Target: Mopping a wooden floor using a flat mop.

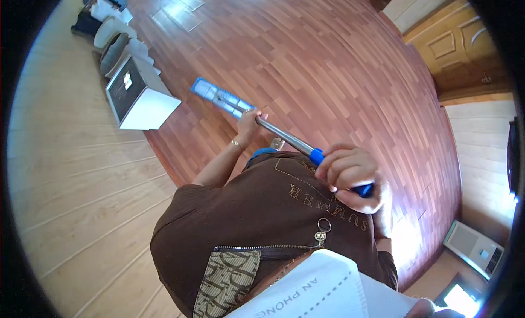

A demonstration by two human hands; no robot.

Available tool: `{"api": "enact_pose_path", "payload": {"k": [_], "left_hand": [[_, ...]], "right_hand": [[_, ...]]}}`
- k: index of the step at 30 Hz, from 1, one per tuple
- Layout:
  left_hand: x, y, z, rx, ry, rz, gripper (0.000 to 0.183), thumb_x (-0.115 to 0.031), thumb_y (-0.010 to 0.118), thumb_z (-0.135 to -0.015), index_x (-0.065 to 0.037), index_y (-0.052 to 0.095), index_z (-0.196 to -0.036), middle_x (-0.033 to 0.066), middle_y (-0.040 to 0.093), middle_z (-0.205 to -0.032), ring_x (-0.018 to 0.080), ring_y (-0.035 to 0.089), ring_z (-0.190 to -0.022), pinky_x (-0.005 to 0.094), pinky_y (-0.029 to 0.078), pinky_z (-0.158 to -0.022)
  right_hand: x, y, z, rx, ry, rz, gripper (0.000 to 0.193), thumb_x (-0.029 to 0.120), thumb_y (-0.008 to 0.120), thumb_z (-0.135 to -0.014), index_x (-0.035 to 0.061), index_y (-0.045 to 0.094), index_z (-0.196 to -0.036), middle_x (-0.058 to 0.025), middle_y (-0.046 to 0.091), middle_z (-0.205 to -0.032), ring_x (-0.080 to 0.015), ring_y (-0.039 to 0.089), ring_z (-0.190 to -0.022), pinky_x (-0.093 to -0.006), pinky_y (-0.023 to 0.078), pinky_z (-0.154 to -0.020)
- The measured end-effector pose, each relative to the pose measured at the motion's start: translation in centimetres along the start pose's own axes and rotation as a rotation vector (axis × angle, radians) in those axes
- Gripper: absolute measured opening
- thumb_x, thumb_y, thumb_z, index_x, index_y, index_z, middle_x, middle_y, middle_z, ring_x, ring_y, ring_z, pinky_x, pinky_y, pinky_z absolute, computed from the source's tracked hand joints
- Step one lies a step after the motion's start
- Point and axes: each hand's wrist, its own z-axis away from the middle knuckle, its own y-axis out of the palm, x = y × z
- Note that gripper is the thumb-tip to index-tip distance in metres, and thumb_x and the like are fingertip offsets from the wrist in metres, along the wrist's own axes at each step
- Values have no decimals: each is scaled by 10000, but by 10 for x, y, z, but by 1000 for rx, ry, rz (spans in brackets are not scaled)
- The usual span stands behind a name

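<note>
A flat mop slants across the front of my body. Its blue, rectangular head (206, 91) is at the upper left, above the wooden floor; whether it touches the boards I cannot tell. My left hand (250, 126) is closed round the metal pole (287, 136) just below the head. At the pole's other end, my right hand (350, 173) wraps the blue grip, and the dark blue tip (363, 190) pokes out beneath the fingers. A blue collar (316, 156) on the pole shows beside that hand.
A white box-shaped appliance with a dark panel (150, 107) stands along the left wall, with several pale containers (112, 30) beyond it. Reddish wood flooring (328, 61) stretches ahead. A wooden door (454, 47) is at the upper right, and a white boxy unit (473, 248) at the lower right.
</note>
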Motion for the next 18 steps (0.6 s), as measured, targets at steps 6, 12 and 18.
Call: {"api": "enact_pose_path", "payload": {"k": [6,12,18], "left_hand": [[10,31,-100,164,246,-247,344,-319,785,-700,-74,634,-887,130,643,-866,328,606,-861,439,452,-817],[-45,77,-149,333,307,-193,367,-239,786,-712,-72,607,-985,160,636,-916,347,626,-873,441,509,-737],[-109,129,-166,524,541,-135,203,-253,725,-757,-85,617,-791,139,626,-857,332,615,-868,449,511,-697]], "right_hand": [[-25,6,-9,-90,117,199,126,47,649,-727,12,547,-663,-112,609,-762,-286,633,-913,-469,416,-905],[-41,4,15,-374,259,251,57,7,640,-742,21,592,-716,-95,626,-786,-260,634,-941,-451,364,-980],[-26,10,46,-688,347,287,66,-13,635,-713,39,595,-720,-60,630,-777,-252,644,-931,-430,399,-934]]}}
